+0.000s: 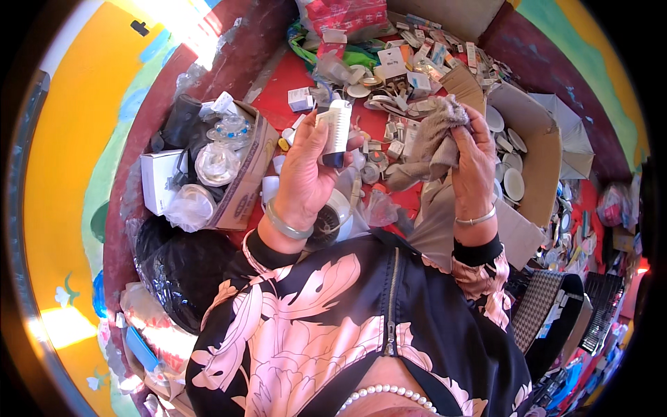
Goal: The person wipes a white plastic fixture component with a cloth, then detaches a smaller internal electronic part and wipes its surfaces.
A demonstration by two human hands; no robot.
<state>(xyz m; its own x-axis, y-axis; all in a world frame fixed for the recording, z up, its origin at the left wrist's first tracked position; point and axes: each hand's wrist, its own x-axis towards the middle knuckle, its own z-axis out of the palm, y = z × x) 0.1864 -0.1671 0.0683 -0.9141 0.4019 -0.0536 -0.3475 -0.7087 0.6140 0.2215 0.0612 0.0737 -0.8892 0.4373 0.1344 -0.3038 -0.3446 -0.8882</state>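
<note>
My left hand (308, 170) is closed round a small white handheld device (338, 128) with a ribbed face and a dark blue end; its exact kind I cannot make out. The device stands nearly upright, its ribbed side in view. A crumpled grey-brown cloth (429, 142) hangs from my right hand (475, 167), pinched between thumb and fingers. Device and cloth are apart, both held up over a red surface (281, 83) strewn with small goods. Under my left wrist sits a round white-and-dark appliance (332, 221), partly hidden by the arm.
At left, a cardboard box (244, 177) holds glassy and plastic-wrapped goods, above a black plastic bag (177, 267). To the right, an open carton (545, 142) contains white round lamps (514, 184). Small boxes and discs (396, 76) are heaped at the far side, below a red bag (347, 17).
</note>
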